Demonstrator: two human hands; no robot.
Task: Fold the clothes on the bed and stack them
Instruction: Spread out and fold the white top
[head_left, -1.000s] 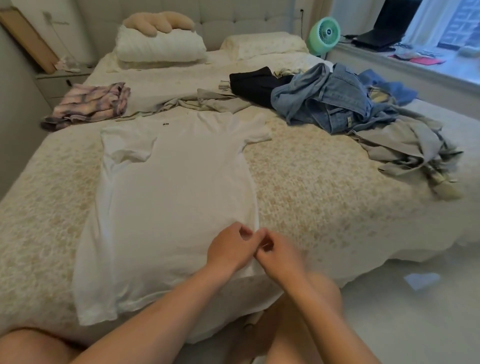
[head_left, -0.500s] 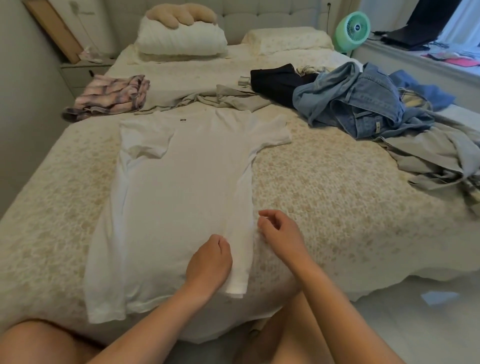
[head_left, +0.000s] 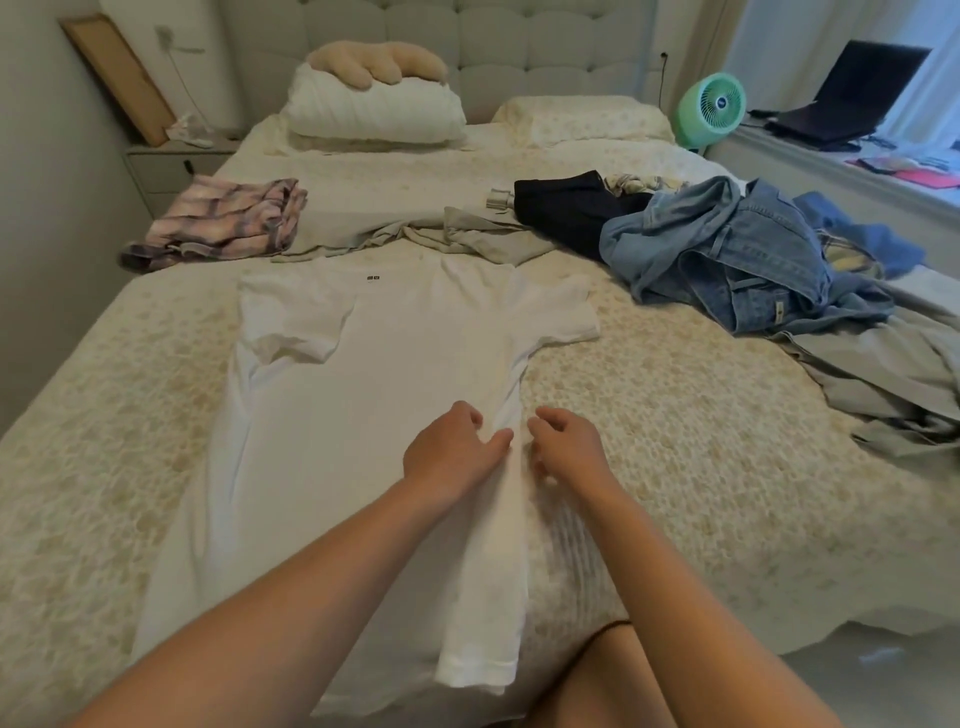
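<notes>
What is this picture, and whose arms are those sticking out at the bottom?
Those arms belong to a person wearing a camera on their head, so you see what they see, looking down at a bed. There is no machine here, just two bare hands. A white T-shirt lies spread flat on the bedspread. The left hand rests on the shirt near its right edge, and the right hand hovers beside that edge with loosely curled fingers. Neither has a grip on anything. Farther back lie a folded pink plaid garment, a dark garment, and a heap of denim clothes waiting to be folded. A green fan stands beside the bed.
</notes>
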